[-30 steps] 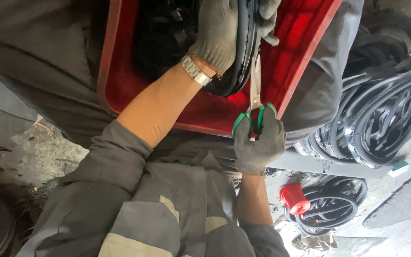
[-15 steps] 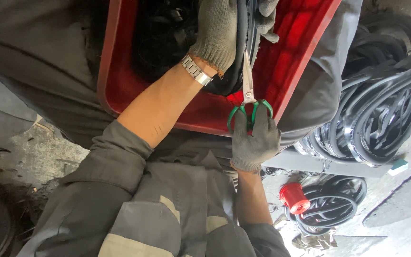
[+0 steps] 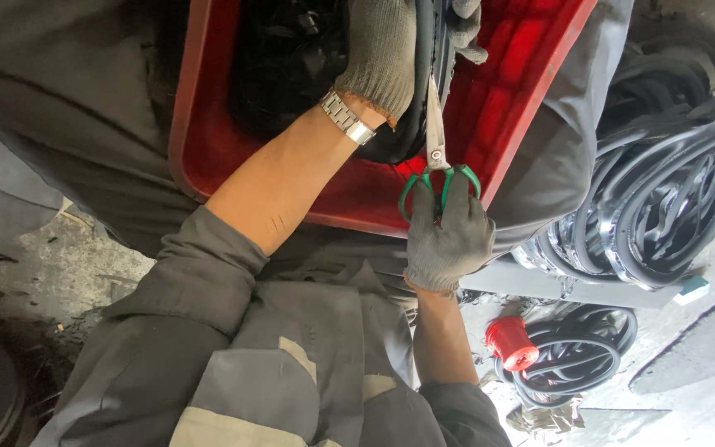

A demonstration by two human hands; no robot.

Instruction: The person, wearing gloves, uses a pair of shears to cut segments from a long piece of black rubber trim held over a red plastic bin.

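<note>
Red tray [image 3: 531, 99] holding black rubber strip [image 3: 424, 50], left hand [image 3: 382, 50] fingers clamped on it, right hand [image 3: 448, 240] gripping green-handled scissors [image 3: 436, 157]

Occluded and cropped regions, head view.
Left hand [image 3: 386, 50] cut off by the top edge, fingertips unseen; scissors [image 3: 436, 161] tips hidden behind the black rubber strip [image 3: 424, 74]; red tray [image 3: 531, 99] far end out of frame.
</note>
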